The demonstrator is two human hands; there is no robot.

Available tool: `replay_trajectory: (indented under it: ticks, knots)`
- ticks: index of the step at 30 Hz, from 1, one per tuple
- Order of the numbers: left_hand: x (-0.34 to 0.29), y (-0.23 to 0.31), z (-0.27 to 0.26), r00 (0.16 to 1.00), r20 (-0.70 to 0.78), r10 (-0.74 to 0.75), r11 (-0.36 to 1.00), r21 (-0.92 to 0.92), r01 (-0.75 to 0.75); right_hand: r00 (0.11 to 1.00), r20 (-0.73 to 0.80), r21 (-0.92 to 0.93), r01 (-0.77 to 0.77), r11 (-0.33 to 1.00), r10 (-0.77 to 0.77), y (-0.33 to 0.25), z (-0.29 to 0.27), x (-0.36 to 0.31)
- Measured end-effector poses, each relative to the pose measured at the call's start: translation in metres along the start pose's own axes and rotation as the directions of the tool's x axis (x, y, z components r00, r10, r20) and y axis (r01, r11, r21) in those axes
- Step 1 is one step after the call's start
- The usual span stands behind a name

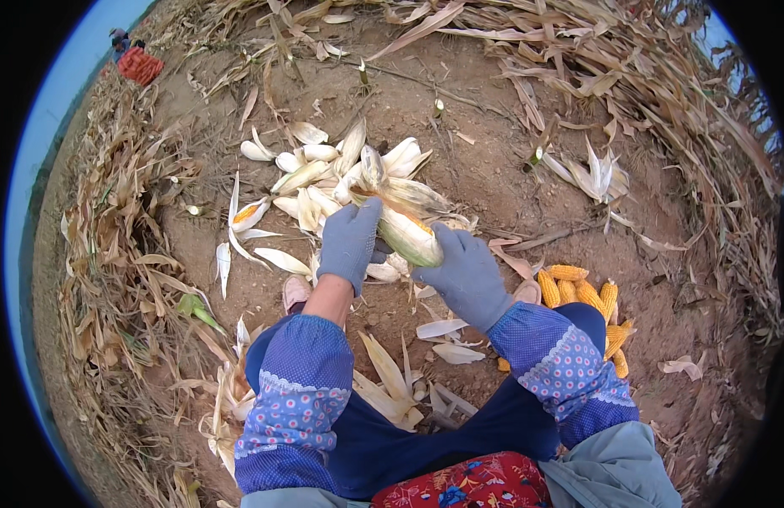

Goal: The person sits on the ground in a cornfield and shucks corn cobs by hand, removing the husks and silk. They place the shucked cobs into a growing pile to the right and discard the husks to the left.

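Between my two gloved hands is an ear of corn [406, 237], its pale green husk partly split so that a strip of orange kernels shows. My left hand [350, 241], in a grey glove, is closed at the husk's upper left end. Around the lower right end my right hand [466, 275], gloved alike, is closed too. Just beyond lies a heap of unhusked corn ears [311, 173] in dry whitish husks. To the right of my right knee sits a pile of bare orange corn cobs [588, 296].
Loose husks [388, 381] lie on the soil between my legs. One partly opened ear [246, 214] rests left of the heap. Dry cornstalks [121, 279] bank up along the left, and more stalks [646, 76] at the upper right. Far off at the upper left are red sacks [140, 65] beside a person.
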State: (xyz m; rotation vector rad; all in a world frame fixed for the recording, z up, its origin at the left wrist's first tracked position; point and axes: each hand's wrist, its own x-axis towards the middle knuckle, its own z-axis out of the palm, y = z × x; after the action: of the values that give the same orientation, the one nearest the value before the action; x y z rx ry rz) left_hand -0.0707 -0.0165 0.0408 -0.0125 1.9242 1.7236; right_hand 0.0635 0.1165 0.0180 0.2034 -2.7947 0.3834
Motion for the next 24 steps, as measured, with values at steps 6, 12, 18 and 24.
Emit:
replay_trajectory:
  ticks: [6, 12, 18, 24]
  knots:
    - [0.004, -0.009, -0.005, 0.999, -0.034, 0.008, 0.999, -0.041, -0.009, 0.999, -0.009, -0.050, 0.039, 0.998, -0.040, -0.003, 0.001, 0.001]
    - [0.002, 0.001, -0.001, 0.999, -0.047, -0.019, 0.998, -0.056, 0.017, 1.000, -0.025, -0.092, -0.006, 0.996, 0.003, -0.002, 0.000, 0.002]
    - [0.013, -0.021, -0.001, 0.995, -0.087, 0.042, 0.963, -0.263, -0.064, 0.997, -0.072, -0.058, -0.018, 0.998, 0.013, 0.002, 0.005, 0.004]
    - [0.016, -0.029, -0.001, 0.983, -0.151, 0.105, 0.949, -0.279, -0.145, 0.993, -0.115, -0.045, 0.009, 0.999, -0.014, 0.000, 0.001, 0.003]
